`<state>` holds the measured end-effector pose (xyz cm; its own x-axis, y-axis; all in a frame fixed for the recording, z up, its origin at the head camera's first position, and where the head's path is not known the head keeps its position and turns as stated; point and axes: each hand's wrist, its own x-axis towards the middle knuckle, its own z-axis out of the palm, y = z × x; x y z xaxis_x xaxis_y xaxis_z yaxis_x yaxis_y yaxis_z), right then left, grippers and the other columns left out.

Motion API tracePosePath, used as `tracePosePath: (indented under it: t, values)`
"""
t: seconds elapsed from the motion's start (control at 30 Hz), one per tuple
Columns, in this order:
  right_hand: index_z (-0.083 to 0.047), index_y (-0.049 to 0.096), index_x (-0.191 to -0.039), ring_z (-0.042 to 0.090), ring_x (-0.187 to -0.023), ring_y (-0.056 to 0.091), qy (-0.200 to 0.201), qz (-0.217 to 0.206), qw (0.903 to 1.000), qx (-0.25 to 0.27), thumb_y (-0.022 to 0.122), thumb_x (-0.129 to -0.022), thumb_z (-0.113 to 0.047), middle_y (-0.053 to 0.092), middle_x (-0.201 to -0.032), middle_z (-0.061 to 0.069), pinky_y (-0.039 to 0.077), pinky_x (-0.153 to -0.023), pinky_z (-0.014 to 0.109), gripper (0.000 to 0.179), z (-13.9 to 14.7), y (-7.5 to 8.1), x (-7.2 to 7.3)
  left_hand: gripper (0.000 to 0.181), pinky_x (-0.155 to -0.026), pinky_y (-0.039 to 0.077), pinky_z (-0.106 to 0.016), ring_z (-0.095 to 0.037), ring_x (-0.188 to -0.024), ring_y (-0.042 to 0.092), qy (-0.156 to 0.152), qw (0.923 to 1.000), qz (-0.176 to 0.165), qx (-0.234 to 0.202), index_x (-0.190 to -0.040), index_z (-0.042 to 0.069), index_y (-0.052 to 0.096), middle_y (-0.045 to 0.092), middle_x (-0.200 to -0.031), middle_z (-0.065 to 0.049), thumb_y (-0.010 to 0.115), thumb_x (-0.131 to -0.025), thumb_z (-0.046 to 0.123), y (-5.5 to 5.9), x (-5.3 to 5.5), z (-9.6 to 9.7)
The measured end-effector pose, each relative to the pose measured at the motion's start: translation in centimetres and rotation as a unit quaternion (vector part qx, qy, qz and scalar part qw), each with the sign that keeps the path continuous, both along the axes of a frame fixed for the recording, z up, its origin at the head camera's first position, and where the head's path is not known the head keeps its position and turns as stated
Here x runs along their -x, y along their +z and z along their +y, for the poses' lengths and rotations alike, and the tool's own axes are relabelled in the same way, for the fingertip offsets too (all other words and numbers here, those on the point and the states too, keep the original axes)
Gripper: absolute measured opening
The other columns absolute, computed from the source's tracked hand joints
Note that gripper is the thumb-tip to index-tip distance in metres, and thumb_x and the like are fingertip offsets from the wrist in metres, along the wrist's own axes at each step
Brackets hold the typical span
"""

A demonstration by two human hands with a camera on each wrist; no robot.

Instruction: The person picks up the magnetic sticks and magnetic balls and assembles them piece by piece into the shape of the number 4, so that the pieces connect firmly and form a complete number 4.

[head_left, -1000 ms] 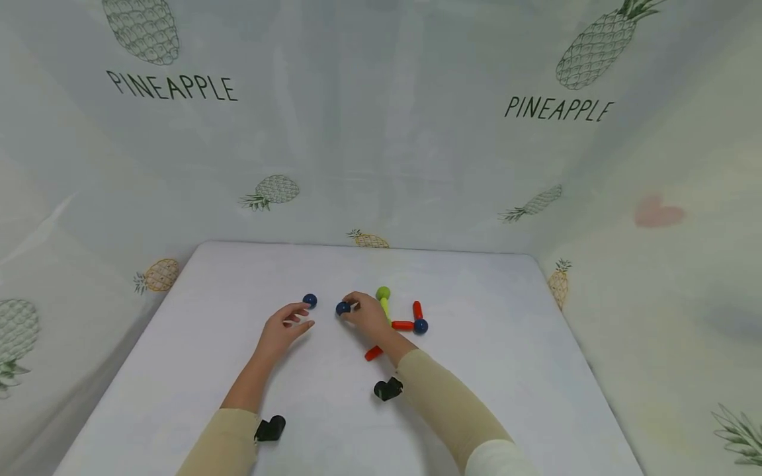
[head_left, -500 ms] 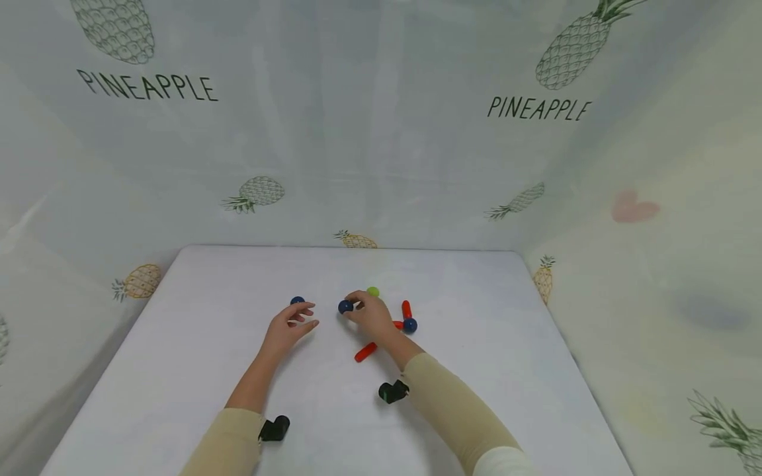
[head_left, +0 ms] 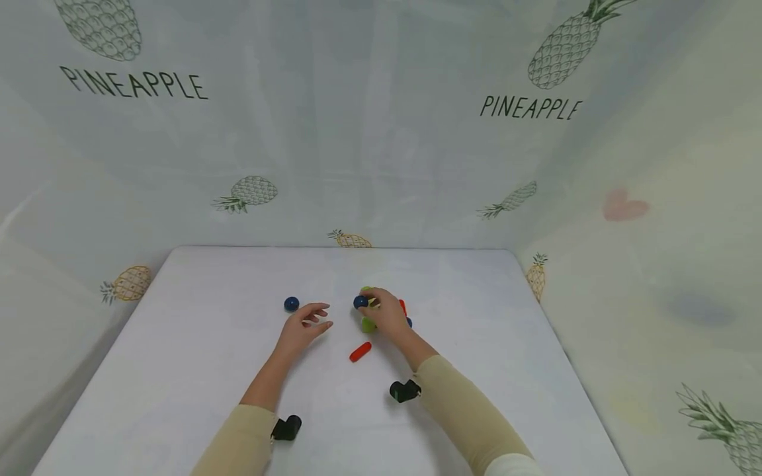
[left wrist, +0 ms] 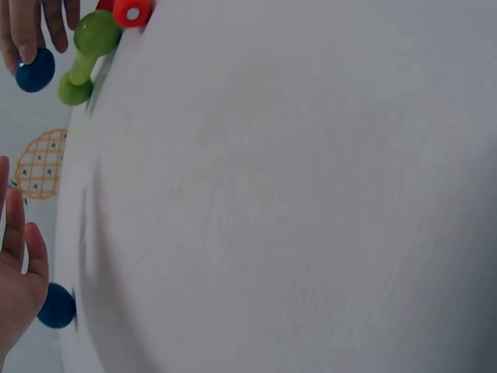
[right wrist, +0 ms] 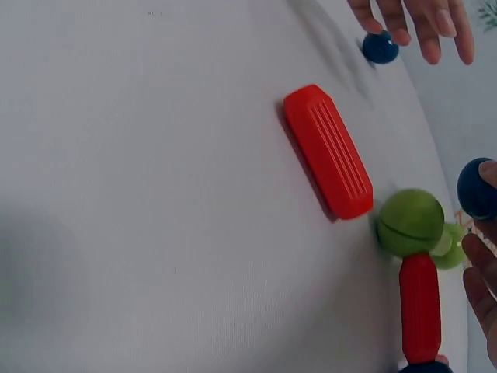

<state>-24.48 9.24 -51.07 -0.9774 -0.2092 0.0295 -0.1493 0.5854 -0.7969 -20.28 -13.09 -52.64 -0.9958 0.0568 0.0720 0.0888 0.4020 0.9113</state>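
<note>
My right hand [head_left: 389,317] pinches a dark blue ball [head_left: 360,302] between thumb and fingers, above the table. Just below it lies a joined toy piece: a green ball [right wrist: 410,223] with a red rod [right wrist: 420,307] running to another blue ball, and a light green rod [left wrist: 81,70] ending in a second green ball [left wrist: 75,88]. In the head view my right hand covers much of this piece. My left hand [head_left: 302,330] is held with relaxed fingers and nothing in them. Behind and left of it, a loose blue ball [head_left: 291,304] rests on the table.
A loose red ridged rod [head_left: 360,352] lies on the white table [head_left: 196,370], nearer to me than the joined piece. A pineapple-printed curtain [head_left: 333,132] rises behind the table and along its sides. Black wrist cameras hang at both sleeves.
My right hand has carried the blue ball rightward, over to the joined piece. The left hand has also shifted right, away from the loose ball. The head view has turned slightly right.
</note>
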Motion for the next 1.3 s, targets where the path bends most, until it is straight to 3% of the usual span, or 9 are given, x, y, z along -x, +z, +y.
tracePosePath:
  t: [0.27,0.5,0.77,1.3]
  values:
    - [-0.013,0.063,-0.123,0.018,-0.1,0.056,-0.028,0.004,0.9996,-0.002,0.071,-0.091,-0.019,0.061,-0.117,0.002,0.049,-0.078,0.032,0.034,2.0,-0.1,0.0,0.039,-0.085,0.044,-0.038,-0.022,-0.097,0.055,-0.02,0.9994,-0.021,0.02,-0.122,0.012,0.066,0.066,-0.108,-0.004,0.078,-0.084,0.015,-0.5,0.2,1.8]
    - [-0.012,0.064,-0.123,0.019,-0.099,0.058,-0.045,0.007,0.9989,-0.013,0.072,-0.09,-0.018,0.062,-0.118,0.003,0.049,-0.081,0.034,0.034,3.1,-0.1,0.3,0.041,-0.085,0.045,-0.039,-0.021,-0.097,0.054,-0.042,0.9981,-0.013,0.042,-0.123,0.014,0.066,0.064,-0.114,-0.004,0.078,-0.084,0.018,-1.0,0.8,2.8]
    - [-0.012,0.064,-0.123,0.018,-0.098,0.057,-0.06,0.023,0.9973,-0.034,0.072,-0.09,-0.02,0.063,-0.119,0.003,0.048,-0.081,0.034,0.035,4.3,-0.2,0.5,0.041,-0.085,0.048,-0.039,-0.022,-0.096,0.056,-0.064,0.9972,-0.011,0.036,-0.123,0.013,0.066,0.064,-0.112,-0.005,0.078,-0.084,0.017,-1.5,1.3,4.1]
    - [-0.01,0.063,-0.123,0.022,-0.102,0.061,-0.085,0.022,0.9961,-0.008,0.071,-0.09,-0.014,0.061,-0.119,0.008,0.052,-0.081,0.035,0.035,6.2,-0.5,1.0,0.043,-0.085,0.048,-0.036,-0.021,-0.098,0.056,-0.085,0.9956,-0.027,0.03,-0.121,0.011,0.066,0.064,-0.112,-0.002,0.081,-0.082,0.019,-1.9,2.1,6.8]
